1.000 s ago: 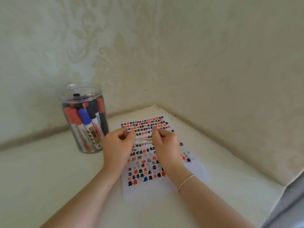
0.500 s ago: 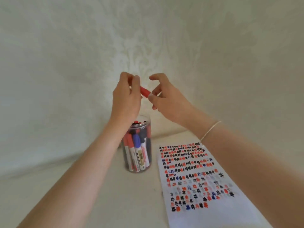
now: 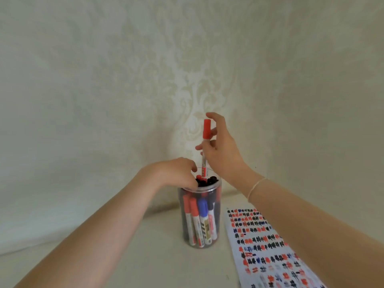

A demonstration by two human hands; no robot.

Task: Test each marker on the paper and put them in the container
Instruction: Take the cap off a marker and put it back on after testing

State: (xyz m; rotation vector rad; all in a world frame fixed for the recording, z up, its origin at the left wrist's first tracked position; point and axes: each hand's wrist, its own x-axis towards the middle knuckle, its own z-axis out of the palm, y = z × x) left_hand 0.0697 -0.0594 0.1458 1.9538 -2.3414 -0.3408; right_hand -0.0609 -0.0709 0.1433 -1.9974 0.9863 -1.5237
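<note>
**A:** Your right hand (image 3: 220, 148) pinches the red-capped marker (image 3: 205, 146) round its white barrel, cap up and nearly upright, with the lower end just inside the mouth of the clear container (image 3: 200, 217). Your left hand (image 3: 176, 173) sits at nine o'clock of the rim, fingers curled down among the packed caps. Whether they grip one or only push them aside, I cannot tell.

**B:** So what goes wrong from here?

**A:** That jar looks crammed. If no gap is open under the marker, its end could land on another cap and stop, and a hard push may tip the container or pop a neighbour up. If you let go too soon, the marker may lean out over the rim toward three o'clock and drop onto the paper (image 3: 268, 246).

**B:** And the left hand?

**A:** It steadies the jar, but its fingers take up room at the mouth. If they come out carelessly, they could drag a marker along.

**B:** The paper itself?

**A:** It lies flat at about four o'clock of the container, near but not touching, covered in rows of red, black and blue test marks. Your right forearm passes over its upper edge, so fresh ink could smear if you drop lower.

**B:** Surroundings?

**A:** There's a pale cream tabletop (image 3: 145, 256), smooth-looking, so the jar may slide. Behind it, at twelve o'clock, a wall (image 3: 124, 80) with faint damask-patterned wallpaper meets the surface close to the container.
</note>
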